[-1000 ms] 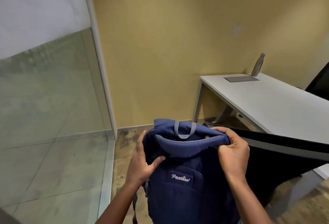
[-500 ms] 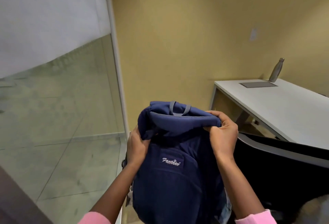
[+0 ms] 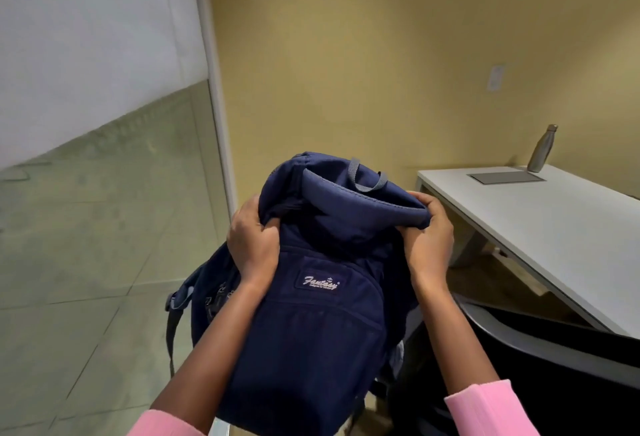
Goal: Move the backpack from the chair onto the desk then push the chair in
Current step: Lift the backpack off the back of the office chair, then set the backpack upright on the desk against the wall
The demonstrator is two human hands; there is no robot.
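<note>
A navy blue backpack [image 3: 311, 314] with a white logo patch hangs upright in the air in front of me. My left hand [image 3: 252, 241] grips the fabric at its upper left and my right hand [image 3: 427, 234] grips its upper right corner. A grey carry loop sticks up from its top. The black chair [image 3: 540, 366] with a grey rim stands at the lower right, partly behind the backpack. The white desk [image 3: 561, 227] lies to the right, beyond the chair.
A metal bottle [image 3: 542, 148] and a grey inset panel [image 3: 505, 177] sit at the desk's far end by the yellow wall. A glass partition with a white frame [image 3: 214, 96] runs along the left.
The backpack has risen with both hands on it, and the view has lifted and swung left. My left hand has shifted to a tighter hold on the top fabric.
</note>
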